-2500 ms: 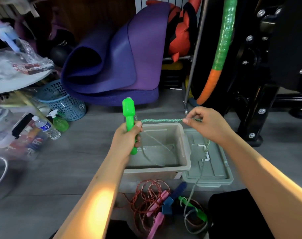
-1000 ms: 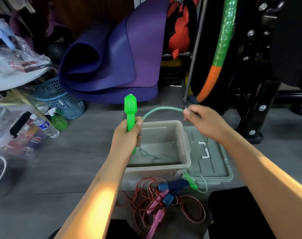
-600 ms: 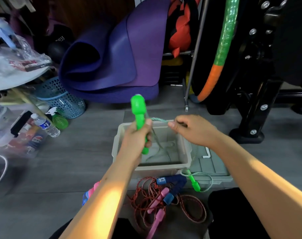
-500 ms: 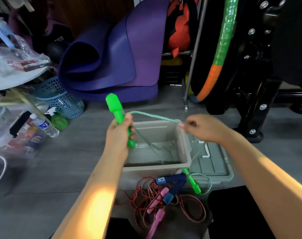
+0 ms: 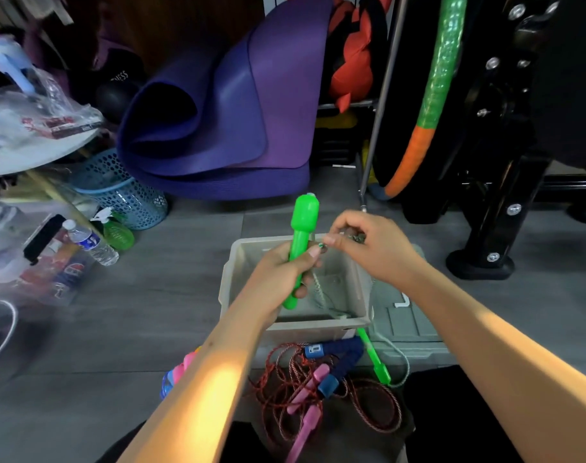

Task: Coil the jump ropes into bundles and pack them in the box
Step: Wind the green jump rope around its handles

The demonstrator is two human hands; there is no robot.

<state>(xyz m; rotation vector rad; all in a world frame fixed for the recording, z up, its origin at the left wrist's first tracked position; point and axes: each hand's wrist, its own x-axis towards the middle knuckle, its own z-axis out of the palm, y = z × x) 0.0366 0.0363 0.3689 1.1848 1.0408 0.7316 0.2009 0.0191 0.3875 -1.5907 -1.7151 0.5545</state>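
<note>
1. Gripping the green handle [image 5: 301,242] upright, my left hand [image 5: 281,279] has its fingers wrapped round the lower shaft, thumb near the rope.
2. My right hand [image 5: 373,248] sits just beside it, fingertips pinching the green-white rope [image 5: 318,289] close to the handle; both hands hover above the box.
3. From that pinch I see a strand of rope hanging down into the box [image 5: 229,282], which stands open on the floor [image 5: 151,312].
4. The grey lid [image 5: 415,325] lies flat on the floor, touching the box's right side.
5. The rope's second green handle [image 5: 375,359] rests across the lid's near edge, a loop of rope curling beside it.
6. Near my knees lies a tangle of red rope [image 5: 378,416] with pink handles [image 5: 305,426] and blue handles [image 5: 338,362] on top.
7. Another pink and blue handle [image 5: 176,372] peeks out from behind my left forearm.
8. Farther off, I see a rolled purple mat [image 5: 224,121], a blue basket [image 5: 127,192], a water bottle [image 5: 91,242] and a small green spray bottle [image 5: 116,230] at the left.
9. A green and orange hoop [image 5: 432,101] leans against black equipment at the right.
</note>
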